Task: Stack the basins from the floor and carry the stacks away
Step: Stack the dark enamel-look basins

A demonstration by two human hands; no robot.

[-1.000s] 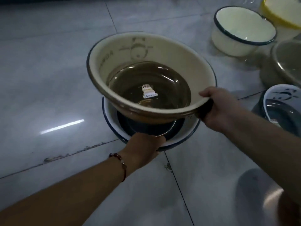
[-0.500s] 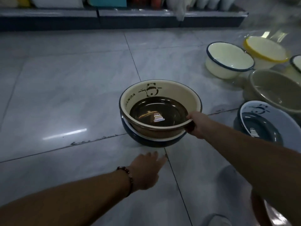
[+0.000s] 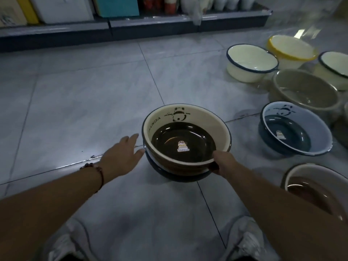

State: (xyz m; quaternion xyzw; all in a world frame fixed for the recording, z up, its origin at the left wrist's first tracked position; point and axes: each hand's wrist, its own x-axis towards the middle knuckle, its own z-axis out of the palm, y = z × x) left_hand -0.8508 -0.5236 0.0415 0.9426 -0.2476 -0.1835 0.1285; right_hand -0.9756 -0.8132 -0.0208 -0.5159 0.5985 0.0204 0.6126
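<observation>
Gripping the brown panda basin by its near rim, the right hand is seating it in the dark basin; the left hand, fingers spread and holding nothing, is reaching beside it, probably to grip the stack for lifting.

The grey tiled floor carries the basins. A dark blue basin sits on a tile joint — a brown panda basin is nested in it. To the right stand a blue panda basin, a beige basin, two cream basins with dark rims, a yellow-rimmed basin and, nearest, a brown-bottomed basin. A low shelf base runs along the far edge.
</observation>
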